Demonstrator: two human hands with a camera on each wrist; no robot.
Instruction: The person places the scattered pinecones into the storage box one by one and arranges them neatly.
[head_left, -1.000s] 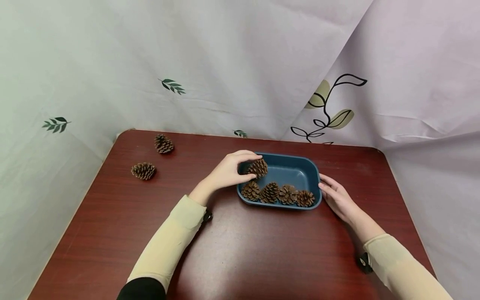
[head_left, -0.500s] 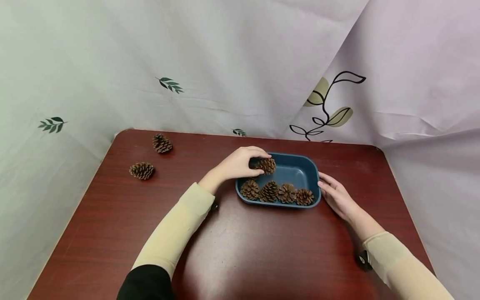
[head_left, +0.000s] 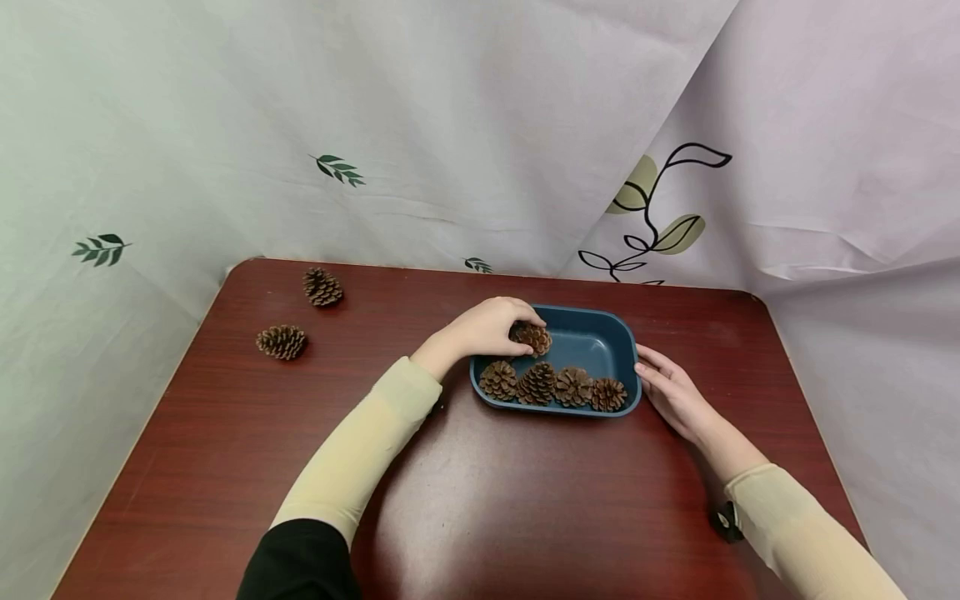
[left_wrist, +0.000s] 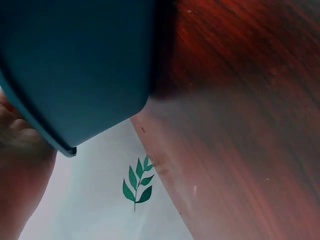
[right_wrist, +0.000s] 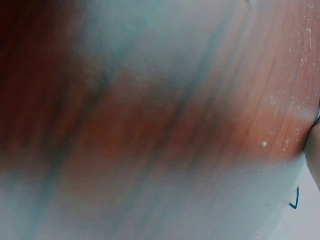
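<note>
My left hand point(head_left: 491, 327) reaches over the left end of a blue rectangular tray point(head_left: 592, 321), thumb and fingers around a brown pine cone point(head_left: 534, 338) low inside it. In the left wrist view the tray's outer wall point(left_wrist: 80, 60) fills the upper left, with part of the hand point(left_wrist: 22, 150) beside its rim. Several more pine cones point(head_left: 536, 384) stand in a row along the tray's near side. At the tray's right end, my right hand point(head_left: 675, 392) rests its extended fingers against the outer wall. Only a sliver of the right hand point(right_wrist: 314, 150) shows in the right wrist view.
Two pine cones, one nearer point(head_left: 282, 342) and one farther point(head_left: 322, 287), lie on the far left of the reddish-brown table point(head_left: 480, 500). A pale curtain point(head_left: 450, 125) with leaf prints hangs right behind the table's back edge.
My left hand has carried its pine cone rightward from the tray's left end and lowered it into the tray. The right hand stays at the tray's right end.
</note>
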